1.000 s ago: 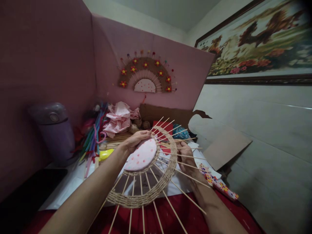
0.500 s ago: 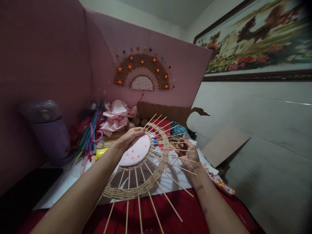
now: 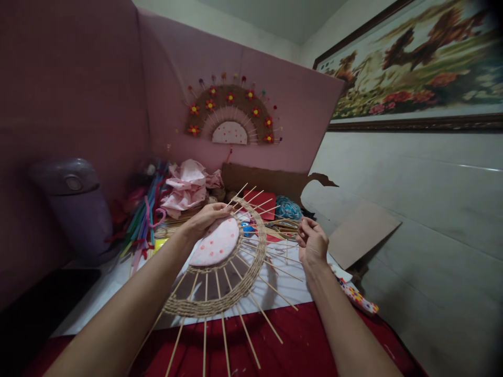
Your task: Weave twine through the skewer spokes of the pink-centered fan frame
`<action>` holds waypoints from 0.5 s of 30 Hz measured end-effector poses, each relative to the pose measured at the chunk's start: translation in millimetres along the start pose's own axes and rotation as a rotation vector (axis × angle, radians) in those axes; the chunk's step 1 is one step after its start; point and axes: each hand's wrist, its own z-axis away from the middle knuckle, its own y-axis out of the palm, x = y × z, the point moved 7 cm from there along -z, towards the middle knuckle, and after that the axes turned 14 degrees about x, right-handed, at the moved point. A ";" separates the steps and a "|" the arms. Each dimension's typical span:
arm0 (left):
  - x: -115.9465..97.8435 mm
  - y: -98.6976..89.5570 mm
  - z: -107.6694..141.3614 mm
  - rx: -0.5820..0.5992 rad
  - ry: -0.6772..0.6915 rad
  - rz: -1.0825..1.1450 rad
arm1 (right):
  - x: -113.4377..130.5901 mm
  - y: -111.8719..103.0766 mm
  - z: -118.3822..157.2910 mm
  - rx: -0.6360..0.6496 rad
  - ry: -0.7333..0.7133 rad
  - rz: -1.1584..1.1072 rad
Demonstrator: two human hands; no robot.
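Fingers of the left hand (image 3: 207,217) grip the upper edge of a half-round woven frame (image 3: 204,309), the thumb side uppermost and the palm turned inward over its spotted fabric centre (image 3: 216,244). Fingers of the right hand (image 3: 314,245) are curled toward the thumb, just beside the stick tips on the frame's right; whether they pinch a thin strand cannot be told. The right wrist is nearly straight, its forearm rising steeply from the lower right; the left forearm slants up from the lower left, the wrist slightly bent. Between the forearms, the frame is held tilted above a white sheet (image 3: 285,293) and a red cloth (image 3: 294,337), its bare sticks (image 3: 270,315) radiating outward. Beyond lie blue yarn (image 3: 288,208), a red card (image 3: 257,197) and crumpled pink fabric (image 3: 186,188). Farther back, a flower-studded fan (image 3: 241,103) is mounted on a pink panel (image 3: 302,120).
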 end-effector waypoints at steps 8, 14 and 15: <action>4.6 -4.6 -0.5 -0.009 -0.022 -0.034 | 5.2 -0.2 3.3 -0.035 -0.056 0.066; -1.0 -9.5 0.8 -0.028 0.032 -0.023 | 1.7 6.5 7.2 -0.001 0.026 0.049; -2.7 -10.9 1.3 -0.049 0.044 0.001 | -1.8 7.7 7.0 0.017 0.064 0.043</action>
